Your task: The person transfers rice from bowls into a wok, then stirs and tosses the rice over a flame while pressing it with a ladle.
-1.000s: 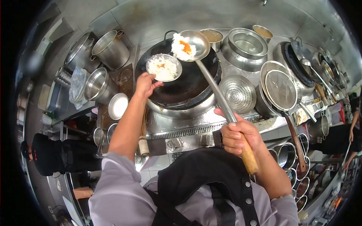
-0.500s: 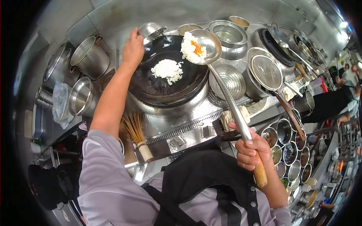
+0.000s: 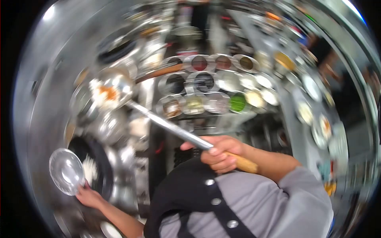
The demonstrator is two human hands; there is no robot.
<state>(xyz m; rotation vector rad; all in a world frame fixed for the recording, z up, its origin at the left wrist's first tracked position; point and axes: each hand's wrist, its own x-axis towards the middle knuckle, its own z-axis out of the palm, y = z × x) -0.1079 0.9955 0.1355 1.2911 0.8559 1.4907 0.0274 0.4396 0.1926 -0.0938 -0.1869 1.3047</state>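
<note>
Rice (image 3: 90,170) lies in a white heap inside the wok (image 3: 104,158), to the right of a bowl (image 3: 66,171) that overlaps the wok's left rim in view. The left hand (image 3: 89,196) has hold of the bowl by the lower right of its rim. That grip looks narrow, fingertips drawn in at the metal; blur hides how the thumb and fingers divide, so their exact spread cannot be told. A firm pinch at the edge suits so light a bowl, with the wrist clear of the hot wok.

Farther right, the ladle (image 3: 122,85) carries more rice (image 3: 105,95), topped with something orange and heaped against the left side of its rim. With a load that full, the ladle is best held level and moved smoothly, as a tilt or jerk could shed grains over the edge.

At the other end, the right hand (image 3: 222,152) closes around the ladle's handle (image 3: 245,163), fingers curled where metal meets wood and forefinger reaching along the shaft. This grip has little gap in it; a steady wrist helps counter the weight out at the far end.
</note>
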